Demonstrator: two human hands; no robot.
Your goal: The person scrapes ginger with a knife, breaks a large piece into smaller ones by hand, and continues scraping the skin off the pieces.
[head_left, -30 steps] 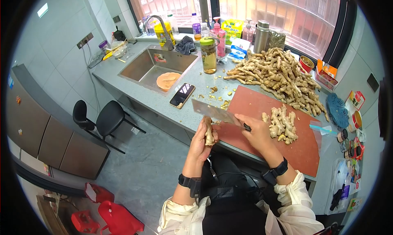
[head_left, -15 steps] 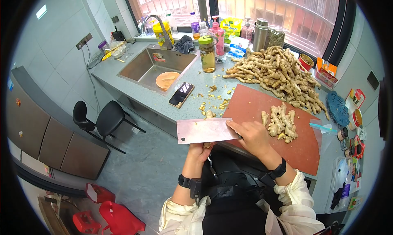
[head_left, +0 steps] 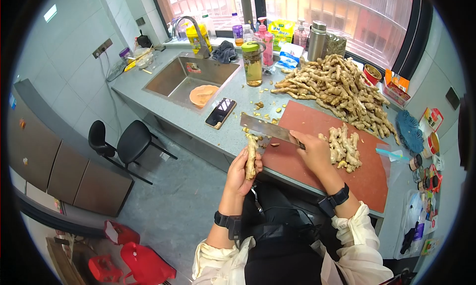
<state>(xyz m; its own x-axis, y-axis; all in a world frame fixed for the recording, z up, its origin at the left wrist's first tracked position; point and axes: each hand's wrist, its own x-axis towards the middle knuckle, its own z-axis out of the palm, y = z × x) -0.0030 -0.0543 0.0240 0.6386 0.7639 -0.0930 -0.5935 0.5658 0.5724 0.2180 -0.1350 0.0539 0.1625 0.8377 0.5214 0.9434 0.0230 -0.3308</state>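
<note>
My left hand (head_left: pixel 240 175) is closed round a piece of ginger root (head_left: pixel 252 158), held upright just off the counter's front edge. In my right hand (head_left: pixel 312 153) is a cleaver (head_left: pixel 265 126), gripped by its handle, its blade tilted nearly edge-on and pointing left above the ginger's top end. Beneath the right hand lies a reddish-brown cutting board (head_left: pixel 297 117). Several ginger pieces (head_left: pixel 343 148) rest on it, right of that hand. Behind the board rises a large heap of ginger (head_left: pixel 342 94). Small ginger scraps (head_left: pixel 259 105) are scattered on the counter left of the board.
A phone (head_left: pixel 221 113) lies beside the sink (head_left: pixel 166 86), which holds a peach-coloured dish (head_left: pixel 202 95). A green-lidded bottle (head_left: pixel 252 66) stands behind the scraps. Right of the board are a blue dish (head_left: pixel 409 131) and several jars (head_left: pixel 419 173). A black chair (head_left: pixel 136 142) stands at left.
The cleaver has lifted and turned from broad side showing to nearly edge-on, moving away from the ginger. The ginger in my left hand, mostly hidden before, now shows fully.
</note>
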